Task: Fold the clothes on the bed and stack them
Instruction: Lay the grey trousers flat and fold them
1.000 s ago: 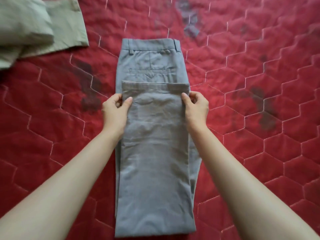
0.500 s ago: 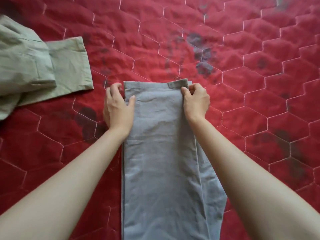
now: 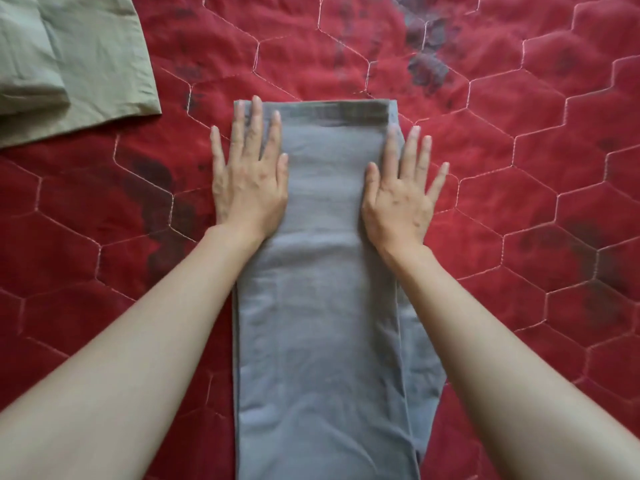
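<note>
A pair of grey trousers [image 3: 322,306] lies folded in half lengthwise down the middle of the red bed, its hem end laid up over the waistband at the far edge. My left hand [image 3: 247,181] lies flat, fingers straight, on the trousers' left edge near the top. My right hand [image 3: 401,192] lies flat with spread fingers on the right edge, at about the same height. Both palms press the cloth down. Some of each hand overhangs onto the quilt.
A pale green garment [image 3: 69,60] lies partly folded at the far left corner. The bed is covered by a red quilt [image 3: 536,168] with hexagon stitching and dark blotches, which stretches open to the right and left of the trousers.
Both hands carried the hem end up to the waistband, then let go of it. The fingers uncurled and now lie flat on the folded cloth, a little nearer to me.
</note>
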